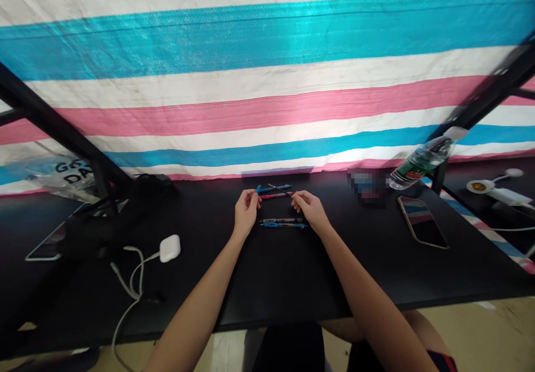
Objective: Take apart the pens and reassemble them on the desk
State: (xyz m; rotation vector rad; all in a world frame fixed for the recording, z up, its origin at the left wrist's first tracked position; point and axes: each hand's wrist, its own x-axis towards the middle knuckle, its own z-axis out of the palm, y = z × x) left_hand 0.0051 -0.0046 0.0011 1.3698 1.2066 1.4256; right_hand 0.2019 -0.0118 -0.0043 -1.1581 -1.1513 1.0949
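Observation:
My left hand (247, 209) is closed in a pinch. A small blue piece (258, 188) shows at its fingertips, but whether it is held is unclear. Between finger and thumb of my right hand (309, 209) is a thin dark pen (279, 189), slanting up to the left. Behind the hands lie a blue pen (285, 186) and a red pen (272, 196), partly crossed by the dark one. Nearer to me, between the wrists, a grey-black pen (281, 220) rests alongside another blue pen (282, 225).
On the black table (284, 283) are a white earphone case (170, 248) with a cable at left, and a phone (423, 221) at right. A tilted plastic bottle (426, 160) stands behind it. Black frame bars and a striped sheet (251, 93) bound the back.

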